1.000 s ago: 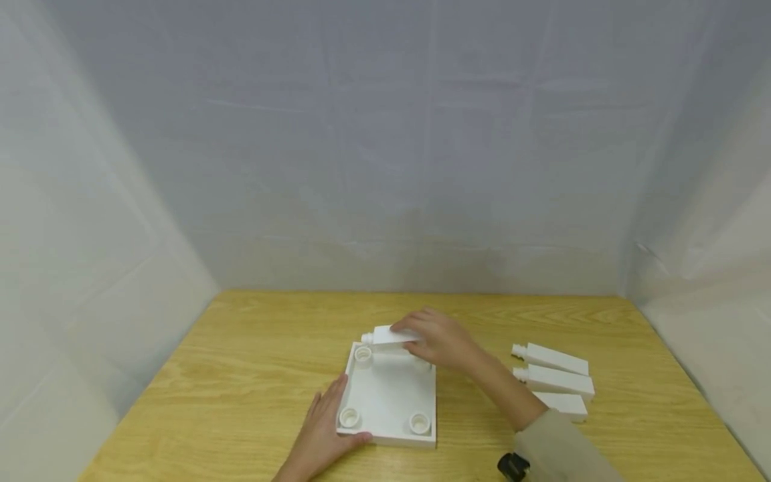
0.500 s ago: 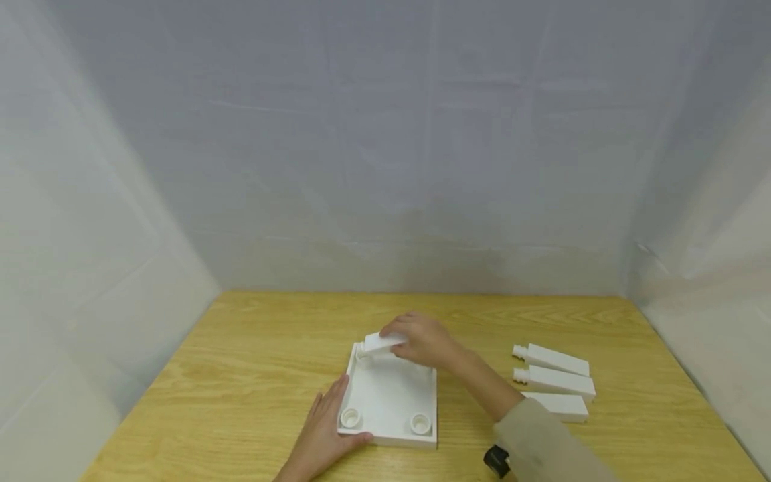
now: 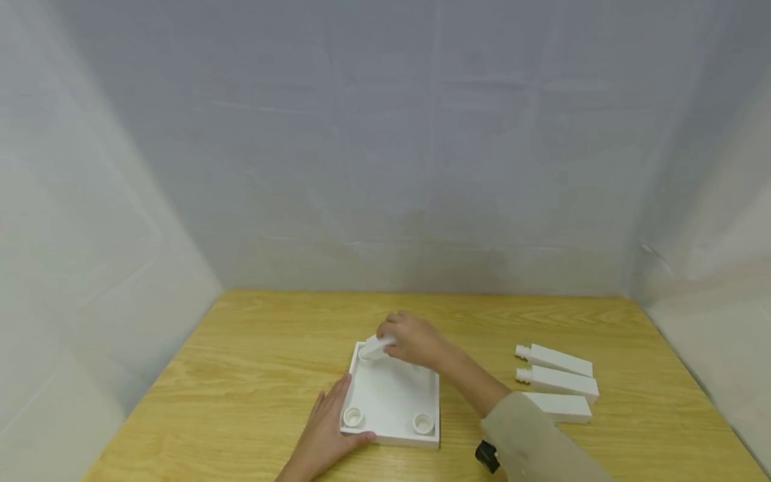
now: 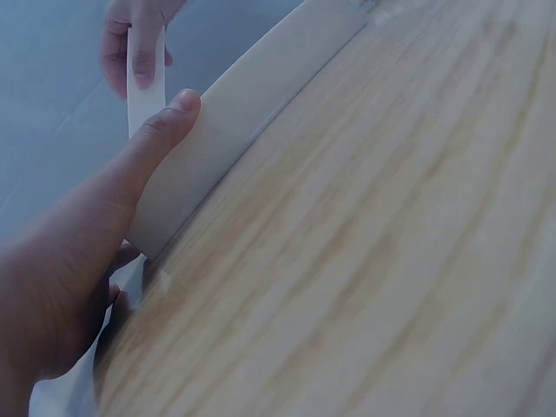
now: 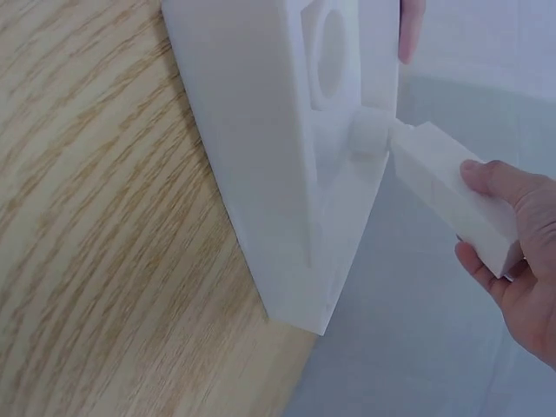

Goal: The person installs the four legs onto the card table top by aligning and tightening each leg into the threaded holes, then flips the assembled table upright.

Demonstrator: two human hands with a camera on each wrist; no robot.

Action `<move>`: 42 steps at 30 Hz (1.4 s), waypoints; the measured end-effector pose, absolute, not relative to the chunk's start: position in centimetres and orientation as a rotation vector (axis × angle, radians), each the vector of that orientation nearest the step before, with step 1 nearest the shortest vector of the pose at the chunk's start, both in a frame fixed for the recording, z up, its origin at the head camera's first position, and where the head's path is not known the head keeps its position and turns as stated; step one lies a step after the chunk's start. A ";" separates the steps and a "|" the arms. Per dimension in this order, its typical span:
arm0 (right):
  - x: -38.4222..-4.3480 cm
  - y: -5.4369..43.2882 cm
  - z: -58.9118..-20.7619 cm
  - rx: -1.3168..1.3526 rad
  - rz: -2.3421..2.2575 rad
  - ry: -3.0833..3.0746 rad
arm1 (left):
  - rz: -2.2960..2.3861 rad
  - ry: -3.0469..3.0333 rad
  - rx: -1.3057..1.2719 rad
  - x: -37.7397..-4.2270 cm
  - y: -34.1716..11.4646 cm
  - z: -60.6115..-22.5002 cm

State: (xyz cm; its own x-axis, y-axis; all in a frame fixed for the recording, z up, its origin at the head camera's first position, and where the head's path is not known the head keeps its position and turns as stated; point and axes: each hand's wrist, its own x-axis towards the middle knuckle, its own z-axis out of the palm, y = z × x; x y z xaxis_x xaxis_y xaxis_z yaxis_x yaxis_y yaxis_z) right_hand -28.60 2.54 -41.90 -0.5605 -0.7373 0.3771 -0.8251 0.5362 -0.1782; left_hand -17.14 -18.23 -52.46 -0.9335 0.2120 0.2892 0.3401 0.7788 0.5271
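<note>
A white toy tabletop [image 3: 394, 395] lies with its raised rim up, round sockets at its corners. My left hand [image 3: 325, 428] holds its near left corner, thumb against the front edge and fingers along the left side. My right hand [image 3: 415, 341] grips a white square table leg [image 3: 375, 347] between thumb and fingers. The leg is tilted, its narrow end at the far left socket [image 5: 372, 130]; in the right wrist view its thread is mostly hidden there. Near left and near right sockets [image 3: 423, 423] show open; the right hand covers the far right corner in the head view.
On the wooden table [image 3: 253, 368], three more white legs lie to the right: a far leg [image 3: 561, 359], a middle leg [image 3: 565, 381] and a near leg [image 3: 560, 406] partly behind the right sleeve [image 3: 536, 435]. White sheeting [image 3: 385, 167] hangs behind and at both sides.
My right hand has moved left and tilted the leg more steeply, bringing its threaded end from above the far rim down to the far left socket. The left hand keeps its place.
</note>
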 end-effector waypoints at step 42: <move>-29.3 -0.3 -40.4 1.271 1.270 -2.673 | -0.876 -2.783 -0.424 -17.1 -18.4 -52.3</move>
State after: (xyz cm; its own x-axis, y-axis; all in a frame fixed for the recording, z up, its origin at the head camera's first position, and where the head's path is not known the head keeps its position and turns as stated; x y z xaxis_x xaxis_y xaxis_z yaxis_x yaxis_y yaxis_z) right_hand -29.28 -0.32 -40.35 -0.6858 -0.6854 0.2448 -0.6228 0.3787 -0.6846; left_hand -17.05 -18.45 -52.35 -0.9405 0.2119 0.2656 0.3258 0.7842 0.5280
